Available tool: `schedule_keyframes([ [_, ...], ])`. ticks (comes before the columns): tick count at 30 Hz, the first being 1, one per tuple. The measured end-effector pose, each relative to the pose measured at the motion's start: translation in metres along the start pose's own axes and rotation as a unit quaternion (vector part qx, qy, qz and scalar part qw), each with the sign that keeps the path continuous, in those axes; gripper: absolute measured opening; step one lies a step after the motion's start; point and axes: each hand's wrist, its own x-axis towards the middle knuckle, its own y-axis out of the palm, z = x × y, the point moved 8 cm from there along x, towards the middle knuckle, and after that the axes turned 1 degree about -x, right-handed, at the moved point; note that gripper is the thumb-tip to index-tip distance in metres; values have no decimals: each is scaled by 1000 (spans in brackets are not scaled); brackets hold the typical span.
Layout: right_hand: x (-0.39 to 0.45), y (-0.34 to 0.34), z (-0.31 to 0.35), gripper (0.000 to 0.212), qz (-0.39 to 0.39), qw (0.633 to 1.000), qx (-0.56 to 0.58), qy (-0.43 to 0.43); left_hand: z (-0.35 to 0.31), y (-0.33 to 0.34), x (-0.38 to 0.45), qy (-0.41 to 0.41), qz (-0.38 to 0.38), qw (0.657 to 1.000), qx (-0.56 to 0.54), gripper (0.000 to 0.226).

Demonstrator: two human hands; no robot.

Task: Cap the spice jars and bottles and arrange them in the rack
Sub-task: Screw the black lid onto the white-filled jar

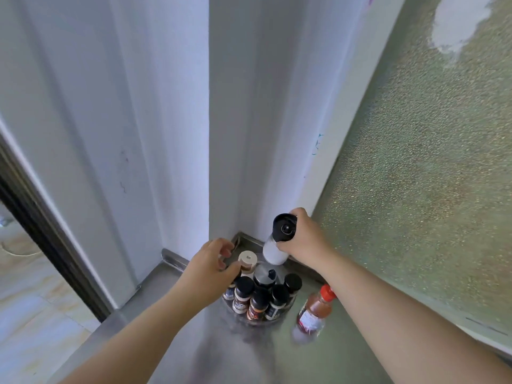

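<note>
A round clear rack [238, 314] stands in the corner of a steel counter, holding several black-capped spice jars [242, 295] around a dark centre knob [264, 274]. My right hand [306, 239] grips a white bottle with a black spray head [273, 252], held tilted just above the rack's back edge. My left hand [213, 263] hovers at the rack's left side with curled fingers touching a jar with a white shaker lid [247, 261]. A red sauce bottle with a red cap [314, 310] stands on the counter to the right of the rack.
White wall panels meet in a corner directly behind the rack. A frosted glass pane [429, 176] lines the right side. The steel counter [171, 328] has a raised rim at the back and drops off at left to a tiled floor [33, 314].
</note>
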Motion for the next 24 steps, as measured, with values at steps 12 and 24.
schedule_keyframes([
  [12,29,73,-58,58,97,990,-60,85,37,20,7,-36,29,999,16,25],
  [24,11,54,-59,71,122,990,-66,28,34,49,-16,-37,70,996,50,29],
])
